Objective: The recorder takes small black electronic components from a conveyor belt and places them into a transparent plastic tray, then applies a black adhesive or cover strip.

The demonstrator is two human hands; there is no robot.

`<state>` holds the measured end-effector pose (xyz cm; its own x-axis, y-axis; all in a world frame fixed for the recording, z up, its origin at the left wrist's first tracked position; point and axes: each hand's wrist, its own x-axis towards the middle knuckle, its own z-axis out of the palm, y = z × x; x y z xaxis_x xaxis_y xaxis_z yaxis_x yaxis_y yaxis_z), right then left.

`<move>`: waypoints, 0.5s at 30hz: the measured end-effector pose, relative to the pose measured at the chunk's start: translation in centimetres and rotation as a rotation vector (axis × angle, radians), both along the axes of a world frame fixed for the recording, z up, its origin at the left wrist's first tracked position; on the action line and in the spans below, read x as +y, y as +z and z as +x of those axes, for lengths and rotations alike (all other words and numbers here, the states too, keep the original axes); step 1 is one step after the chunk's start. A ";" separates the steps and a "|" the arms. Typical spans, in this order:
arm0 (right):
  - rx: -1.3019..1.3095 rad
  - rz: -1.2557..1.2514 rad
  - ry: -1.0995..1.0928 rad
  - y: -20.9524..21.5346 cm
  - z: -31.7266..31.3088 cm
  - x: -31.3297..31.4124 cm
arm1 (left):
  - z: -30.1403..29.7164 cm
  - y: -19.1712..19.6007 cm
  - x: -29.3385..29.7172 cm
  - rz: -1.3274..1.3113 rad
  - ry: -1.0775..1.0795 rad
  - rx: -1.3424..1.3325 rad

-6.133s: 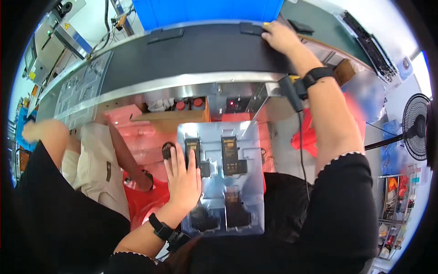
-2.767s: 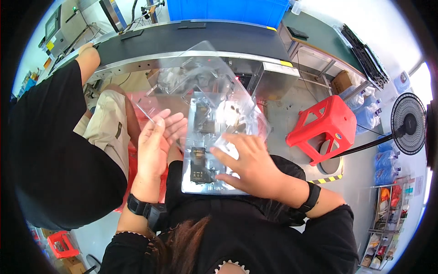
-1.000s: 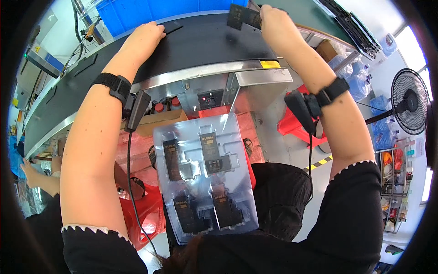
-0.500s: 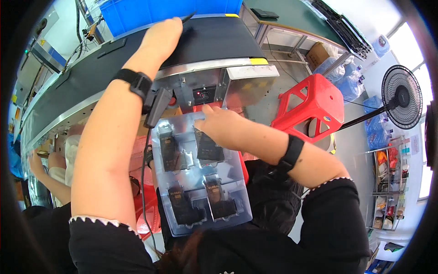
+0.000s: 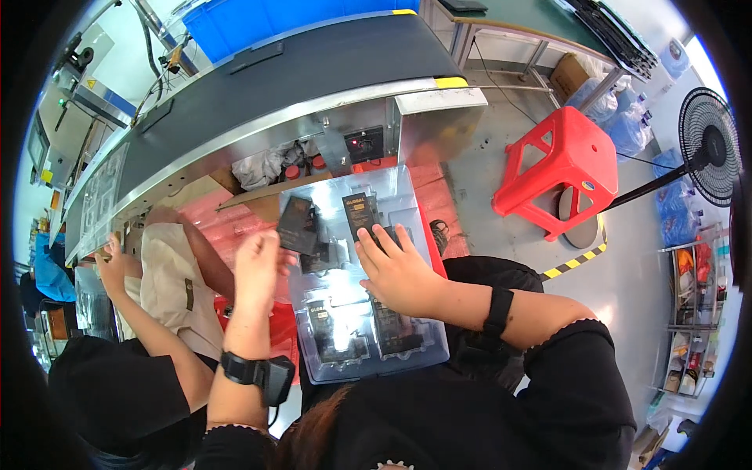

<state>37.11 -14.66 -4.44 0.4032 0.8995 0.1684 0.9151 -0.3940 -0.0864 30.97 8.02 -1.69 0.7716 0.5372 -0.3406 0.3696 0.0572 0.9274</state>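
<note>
A clear plastic tray point(image 5: 427, 313) with moulded pockets rests on my lap, holding several flat black battery-like packs with gold print. At its far left corner one black pack point(image 5: 298, 223) lies tilted above the pocket. The curled fingers of my left hand point(image 5: 260, 262) are closed at that pack's left edge, their grip partly hidden. My right hand point(image 5: 395, 270) is spread palm down over the tray's right half. Its fingertips lie by the far right pack point(image 5: 360, 213), and its palm partly covers the near right pack point(image 5: 395, 333).
Beyond the tray runs a black conveyor belt point(image 5: 329, 66) carrying flat dark pieces point(image 5: 257, 58). A blue bin point(image 5: 290, 23) is behind it. To the right stand a red stool point(image 5: 560, 168) and a black fan point(image 5: 709, 149). At left another person's hand point(image 5: 113, 266) is near the conveyor.
My left hand has come back from the belt to the tray's left edge with a dark piece. My right hand has moved nearer and spread its fingers. The view has shifted.
</note>
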 end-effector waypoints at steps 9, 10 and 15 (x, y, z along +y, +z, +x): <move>-0.095 -0.263 0.003 1.7 0.0 -0.2 | -1.6 -2.1 -0.8 0.264 -0.263 0.244; -0.022 -0.320 -0.023 2.1 0.4 0.1 | -1.6 -2.2 -0.6 0.262 -0.267 0.274; 0.558 -0.188 0.054 7.1 6.6 1.7 | 0.3 0.8 -0.2 0.727 -0.605 0.407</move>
<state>43.73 -12.97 2.69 0.3383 0.9150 -0.2198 0.7706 -0.4034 -0.4934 31.25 7.80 -0.90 0.8804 0.2775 -0.3846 0.4437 -0.7684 0.4611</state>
